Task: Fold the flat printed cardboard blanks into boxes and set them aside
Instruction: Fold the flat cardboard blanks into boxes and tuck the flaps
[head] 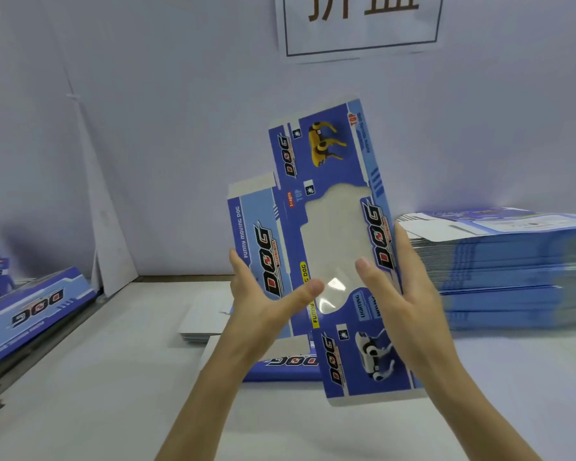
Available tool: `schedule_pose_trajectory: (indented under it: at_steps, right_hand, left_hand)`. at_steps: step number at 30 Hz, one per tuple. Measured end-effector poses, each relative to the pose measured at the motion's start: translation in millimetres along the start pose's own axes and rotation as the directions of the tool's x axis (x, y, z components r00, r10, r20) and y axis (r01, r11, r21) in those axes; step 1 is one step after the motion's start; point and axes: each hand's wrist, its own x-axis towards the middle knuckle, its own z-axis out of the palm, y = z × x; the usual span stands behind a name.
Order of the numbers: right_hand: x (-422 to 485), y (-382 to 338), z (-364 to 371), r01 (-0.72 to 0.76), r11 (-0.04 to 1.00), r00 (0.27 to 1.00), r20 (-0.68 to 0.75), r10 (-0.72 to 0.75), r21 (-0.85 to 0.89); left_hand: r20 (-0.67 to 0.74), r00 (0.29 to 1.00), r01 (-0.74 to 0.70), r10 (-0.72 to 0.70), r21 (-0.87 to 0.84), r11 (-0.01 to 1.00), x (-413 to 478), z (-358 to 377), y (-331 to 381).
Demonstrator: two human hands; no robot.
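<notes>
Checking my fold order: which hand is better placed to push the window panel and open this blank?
Probably the right hand: its thumb lies on the window of the blank, fingers along the right edge. The left hand grips the left panel, its thumb at the window's edge.

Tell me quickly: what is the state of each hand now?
Left hand: grips the cardboard blank, thumb on its front.
Right hand: grips the same blank at its right edge.
</notes>
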Motion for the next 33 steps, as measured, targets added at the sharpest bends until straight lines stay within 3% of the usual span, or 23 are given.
schedule_pose_trajectory:
  at_steps: [6, 12, 16, 19, 22, 27, 33]
  right_hand:
    - [0, 1, 0, 0.016, 0.998, 1.0, 0.002, -0.016, -0.063]
    - [-12, 3, 20, 0.038, 0.996, 0.991, 0.125, -0.048, 0.082]
    - [-6, 0, 11, 0.069, 0.995, 0.994, 0.082, -0.075, 0.078]
    - [10, -3, -12, -0.065, 0.969, 0.998, 0.038, 0.057, 0.237]
    - [15, 0, -23, -0.169, 0.941, 0.986, 0.068, 0.155, 0.294]
    - [12, 8, -18, -0.217, 0.923, 0.976, 0.092, 0.198, 0.318]
    - [11, 10, -13, -0.224, 0.907, 0.974, 0.098, 0.202, 0.357]
  left_hand:
    - [0.023, 0.999, -0.038, 0.041, -0.092, 0.995, 2, -2, -7]
    - [0.142, 0.982, -0.095, 0.125, -0.201, 0.975, -8, 21, -8]
    - [-0.045, 0.992, -0.124, 0.115, -0.333, 0.935, -4, 17, -11]
    - [-0.061, 0.991, -0.136, 0.122, -0.374, 0.918, 6, -11, -6]
    - [-0.004, 0.995, -0.098, 0.104, -0.377, 0.921, 8, -24, -4]
    - [-0.045, 0.984, -0.179, 0.174, -0.262, 0.948, 1, -13, 4]
    - [-0.08, 0.97, -0.244, 0.231, -0.255, 0.936, -2, -10, 9]
